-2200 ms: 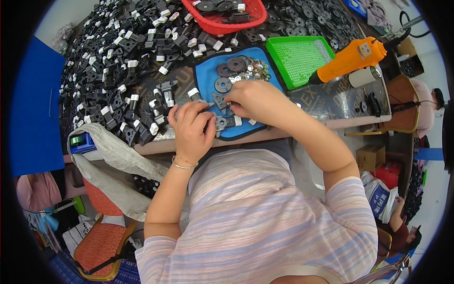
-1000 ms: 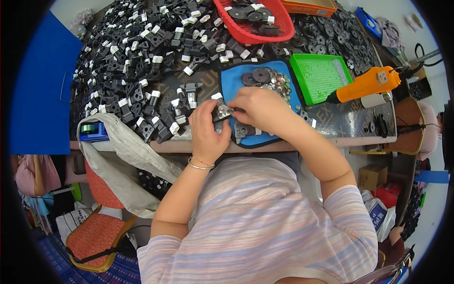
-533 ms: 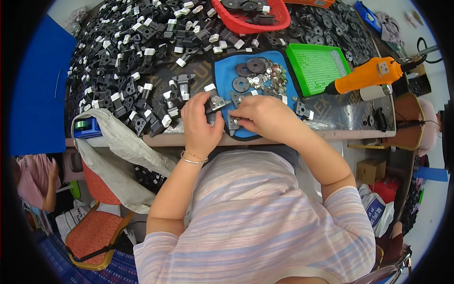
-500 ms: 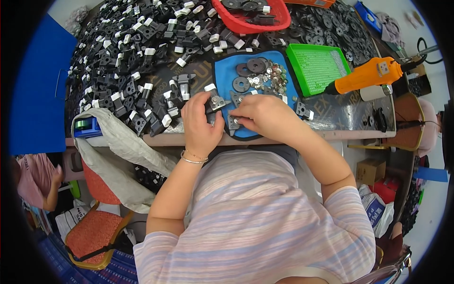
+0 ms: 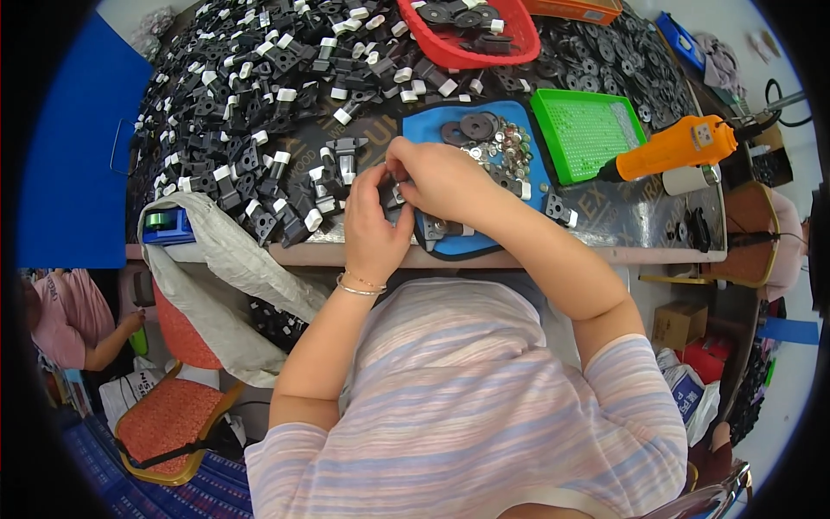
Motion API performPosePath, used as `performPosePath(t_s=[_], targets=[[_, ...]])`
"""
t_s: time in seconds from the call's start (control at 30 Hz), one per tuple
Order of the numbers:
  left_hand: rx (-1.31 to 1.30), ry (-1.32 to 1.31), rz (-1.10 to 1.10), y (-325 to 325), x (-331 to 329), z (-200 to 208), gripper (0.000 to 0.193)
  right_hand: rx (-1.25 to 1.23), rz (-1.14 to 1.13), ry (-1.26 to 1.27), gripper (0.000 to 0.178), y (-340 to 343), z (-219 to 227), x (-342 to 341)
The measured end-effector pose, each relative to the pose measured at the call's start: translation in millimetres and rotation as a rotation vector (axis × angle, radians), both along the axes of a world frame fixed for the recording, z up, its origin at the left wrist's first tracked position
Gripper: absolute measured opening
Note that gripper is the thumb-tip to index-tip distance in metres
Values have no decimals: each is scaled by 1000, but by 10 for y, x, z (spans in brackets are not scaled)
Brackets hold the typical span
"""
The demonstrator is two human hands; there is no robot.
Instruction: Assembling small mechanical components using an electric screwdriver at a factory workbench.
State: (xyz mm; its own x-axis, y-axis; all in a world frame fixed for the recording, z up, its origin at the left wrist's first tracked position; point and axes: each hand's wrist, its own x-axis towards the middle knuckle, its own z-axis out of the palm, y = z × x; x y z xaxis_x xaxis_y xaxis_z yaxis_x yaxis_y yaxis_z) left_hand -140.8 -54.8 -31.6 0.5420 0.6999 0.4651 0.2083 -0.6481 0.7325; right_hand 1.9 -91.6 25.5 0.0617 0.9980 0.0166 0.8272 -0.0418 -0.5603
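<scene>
Near the table's front edge, my left hand point(image 5: 375, 227) is curled around a black plastic bracket point(image 5: 393, 195), mostly covered by fingers. My right hand point(image 5: 439, 180) reaches over it with fingertips pinched together on top; whatever they hold is hidden. Below the right hand, another bracket point(image 5: 443, 228) lies on a blue mat point(image 5: 419, 126). Farther back on the mat are black discs point(image 5: 476, 126) and a heap of small shiny metal pieces point(image 5: 515, 158). A bracket with a white end point(image 5: 559, 209) lies just right of the mat.
Black parts with white ends point(image 5: 251, 130) cover the table's left side. A red basket point(image 5: 422, 45) holds discs at the back. To the right are a green tray point(image 5: 547, 143), an orange electric screwdriver point(image 5: 670, 149) and piled discs point(image 5: 596, 65). Another person point(image 5: 73, 320) sits at far left.
My right hand has moved left and up from the bracket on the mat to the one in my left hand. The left hand stays around its bracket. The view has shifted slightly.
</scene>
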Motion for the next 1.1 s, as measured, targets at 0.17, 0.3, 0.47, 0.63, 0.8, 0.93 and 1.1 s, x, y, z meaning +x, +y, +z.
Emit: performPosePath(t_s=[0.17, 0.3, 0.47, 0.63, 0.8, 0.93, 1.1], targets=[[-46, 5, -11, 2, -5, 1, 52, 7, 5, 41, 28, 20, -21, 25], [-29, 25, 1, -3, -10, -10, 53, 32, 5, 67, 28, 2, -12, 36], [-74, 41, -4, -20, -26, 14, 54, 36, 2, 79, 27, 11, -3, 50], [-85, 38, -5, -30, -22, 6, 53, -71, 16, 167, 24, 19, 24, 86], [-77, 38, -14, -26, -16, -16, 53, -42, -19, 301, 21, -24, 118, 301], [-70, 22, -14, -18, -17, -16, 53, -143, -119, 586, 24, -291, 235, 708], [-14, 44, 3, -6, -27, -29, 55, -327, -200, 568, 21, -652, 187, 881]])
